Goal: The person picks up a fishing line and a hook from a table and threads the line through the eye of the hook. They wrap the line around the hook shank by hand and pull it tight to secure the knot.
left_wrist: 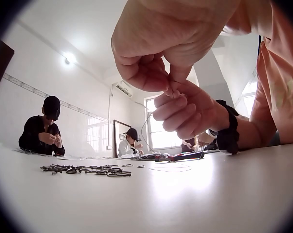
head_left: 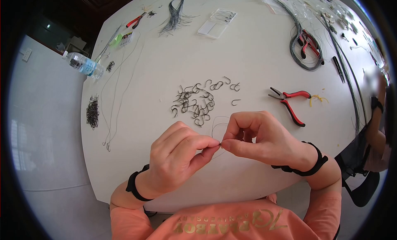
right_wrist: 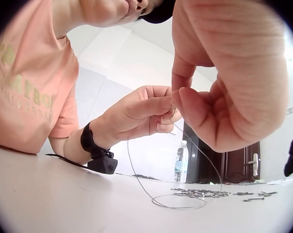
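Observation:
My left hand (head_left: 178, 155) and right hand (head_left: 260, 141) meet fingertip to fingertip low over the table, in front of a pile of dark fishing hooks (head_left: 192, 90). Thumb and forefinger of each hand pinch at one spot on a thin grey wire (right_wrist: 180, 208). From there the wire hangs in a wide loop, its bottom close over the tabletop in the right wrist view. A tiny dark piece shows between the left fingertips in the head view; the fingers hide most of it, and I cannot tell what it is.
Red-handled pliers (head_left: 295, 94) lie spread at the right, beside yellow scraps (head_left: 318, 100). Farther back are coiled wires (head_left: 292, 50), a plastic box (head_left: 213, 29) and a wire bundle (head_left: 175, 17). At left are a water bottle (head_left: 89, 67) and a dark heap of small pieces (head_left: 92, 112).

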`<state>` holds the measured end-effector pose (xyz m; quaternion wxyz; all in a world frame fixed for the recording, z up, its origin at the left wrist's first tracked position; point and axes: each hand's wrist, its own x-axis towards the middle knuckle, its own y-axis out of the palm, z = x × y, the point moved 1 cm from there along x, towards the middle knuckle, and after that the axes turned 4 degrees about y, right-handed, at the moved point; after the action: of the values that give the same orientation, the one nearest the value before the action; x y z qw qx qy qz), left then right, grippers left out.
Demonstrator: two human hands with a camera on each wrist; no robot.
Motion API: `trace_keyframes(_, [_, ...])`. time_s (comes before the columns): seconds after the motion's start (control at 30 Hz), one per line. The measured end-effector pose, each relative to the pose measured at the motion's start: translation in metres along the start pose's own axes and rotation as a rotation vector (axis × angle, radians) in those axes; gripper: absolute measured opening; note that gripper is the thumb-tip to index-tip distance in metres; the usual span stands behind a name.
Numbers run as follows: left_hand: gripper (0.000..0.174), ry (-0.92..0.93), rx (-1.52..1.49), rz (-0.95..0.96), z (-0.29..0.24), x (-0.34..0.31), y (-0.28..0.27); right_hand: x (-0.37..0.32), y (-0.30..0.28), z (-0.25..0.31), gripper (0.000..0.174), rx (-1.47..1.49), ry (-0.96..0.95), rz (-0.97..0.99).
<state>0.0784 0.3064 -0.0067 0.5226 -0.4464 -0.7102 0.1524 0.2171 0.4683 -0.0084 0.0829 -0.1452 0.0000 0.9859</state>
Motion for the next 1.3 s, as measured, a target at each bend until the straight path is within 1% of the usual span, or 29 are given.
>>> trace_keyframes(0.3, [0.028,-0.023,-0.018,0.005,0.001,0.000,-0.001,0.001,0.000,-0.002,0.017,0.022,-0.006,0.010])
trace_keyframes(0.67, [0.026,-0.031,-0.034,0.017,0.000,0.001,-0.002,0.001,0.000,-0.002,0.019,0.006,-0.028,0.005])
trace_keyframes(0.73, [0.022,-0.089,-0.030,0.023,0.000,0.002,-0.003,0.003,0.000,-0.009,0.019,0.028,-0.057,-0.004])
trace_keyframes(0.77, [0.022,-0.089,-0.029,0.021,0.000,0.002,-0.004,0.004,0.000,-0.011,0.019,0.049,-0.085,-0.012])
trace_keyframes(0.83, [0.021,-0.178,-0.170,0.021,0.002,0.002,-0.004,0.002,0.002,-0.005,0.021,0.102,-0.072,-0.012])
trace_keyframes(0.87, [0.021,-0.175,-0.168,0.018,0.003,0.001,-0.004,0.001,0.003,-0.002,0.024,0.157,-0.058,-0.012])
trace_keyframes(0.9, [0.018,-0.218,-0.236,0.006,0.005,-0.001,-0.004,0.000,0.005,-0.002,0.024,0.154,-0.062,-0.011])
trace_keyframes(0.93, [0.016,-0.261,-0.304,-0.005,0.006,-0.002,-0.004,0.000,0.008,-0.004,0.028,0.195,-0.043,0.064])
trace_keyframes(0.97, [0.016,-0.258,-0.302,-0.008,0.007,-0.004,-0.004,-0.001,0.011,-0.004,0.031,0.236,-0.023,0.138])
trace_keyframes(1.03, [0.013,-0.365,-0.453,-0.039,0.009,-0.006,-0.004,-0.003,0.012,-0.003,0.032,0.228,-0.010,0.153])
trace_keyframes(1.07, [0.013,-0.364,-0.451,-0.041,0.008,-0.006,-0.006,-0.003,0.013,-0.003,0.034,0.224,0.006,0.166])
trace_keyframes(1.13, [0.010,-0.485,-0.565,0.011,0.007,-0.006,-0.009,-0.002,0.014,-0.005,0.032,0.206,-0.031,0.154])
trace_keyframes(1.17, [0.010,-0.483,-0.565,0.011,0.005,-0.005,-0.010,-0.002,0.014,-0.006,0.028,0.250,-0.022,0.152])
trace_keyframes(1.2, [0.009,-0.559,-0.662,-0.021,0.003,-0.004,-0.009,-0.002,0.015,-0.007,0.024,0.293,-0.013,0.151])
trace_keyframes(1.23, [0.009,-0.634,-0.760,-0.053,0.002,-0.004,-0.009,-0.002,0.017,-0.009,0.024,0.290,-0.016,0.151])
trace_keyframes(1.3, [0.009,-0.653,-0.815,-0.062,0.003,-0.006,-0.010,-0.003,0.020,-0.012,0.016,0.268,-0.075,0.081])
